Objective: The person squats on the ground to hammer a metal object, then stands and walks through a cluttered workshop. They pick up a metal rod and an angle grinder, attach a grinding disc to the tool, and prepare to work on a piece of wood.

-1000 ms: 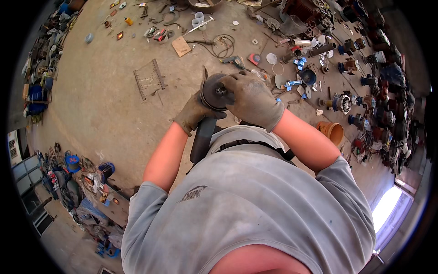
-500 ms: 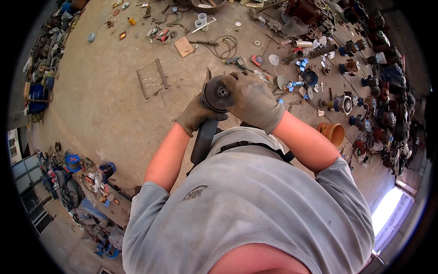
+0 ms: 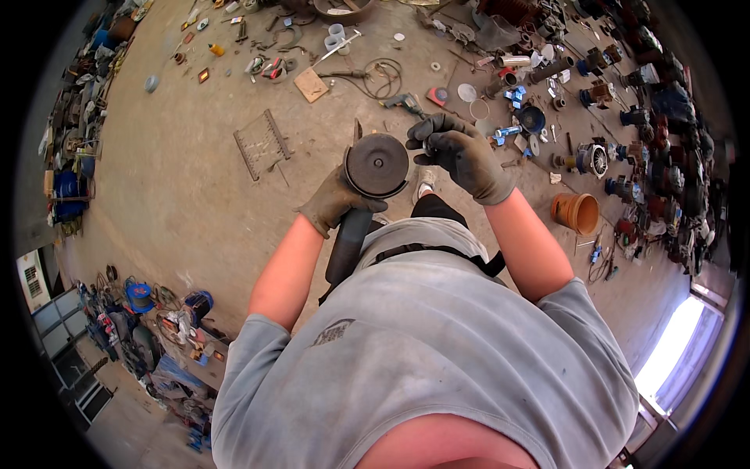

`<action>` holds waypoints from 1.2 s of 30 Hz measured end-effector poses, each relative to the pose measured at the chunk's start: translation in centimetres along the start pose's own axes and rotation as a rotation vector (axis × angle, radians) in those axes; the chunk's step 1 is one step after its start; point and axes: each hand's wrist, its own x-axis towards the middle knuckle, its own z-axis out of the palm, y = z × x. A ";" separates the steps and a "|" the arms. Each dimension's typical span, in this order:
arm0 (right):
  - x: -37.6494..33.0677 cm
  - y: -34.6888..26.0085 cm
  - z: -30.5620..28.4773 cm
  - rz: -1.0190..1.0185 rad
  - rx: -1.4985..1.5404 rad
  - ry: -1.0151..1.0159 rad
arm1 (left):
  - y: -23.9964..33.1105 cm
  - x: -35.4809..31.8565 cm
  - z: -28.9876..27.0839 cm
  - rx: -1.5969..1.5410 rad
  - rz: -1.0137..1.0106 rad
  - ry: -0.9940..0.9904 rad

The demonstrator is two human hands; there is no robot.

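My gloved left hand [image 3: 334, 202] is wrapped round an angle grinder [image 3: 350, 242], just behind its head. The dark grinding disc [image 3: 375, 166] faces up, with the bare spindle end showing at its centre and the guard curving round its lower edge. To the right of the disc and apart from it, my gloved right hand [image 3: 462, 156] is closed in a pinch. Between its fingertips shows the edge of a small metal nut [image 3: 426, 146], mostly hidden by the glove.
Beyond my hands lie a rusty toothed metal frame [image 3: 262, 145], a square board [image 3: 311, 85] and a green drill [image 3: 403, 102] on the concrete floor. An orange bucket [image 3: 575, 213] stands at right. Motors and parts line the right side; more clutter sits at lower left.
My right hand has come off the disc and moved to the right. The larger nut at the disc's centre is gone from there, baring the spindle. My left hand stays on the grinder.
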 end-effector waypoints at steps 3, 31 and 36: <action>0.2 0.8 -1.6 0.153 -0.193 0.098 | 0.4 1.2 0.2 -0.066 -0.033 -0.035; 42.9 28.6 -75.6 0.630 -1.367 0.299 | -5.9 47.0 3.4 0.352 -0.462 -0.056; 52.2 37.0 -88.5 0.955 -1.388 0.352 | -11.6 52.0 0.4 0.326 -0.563 -0.217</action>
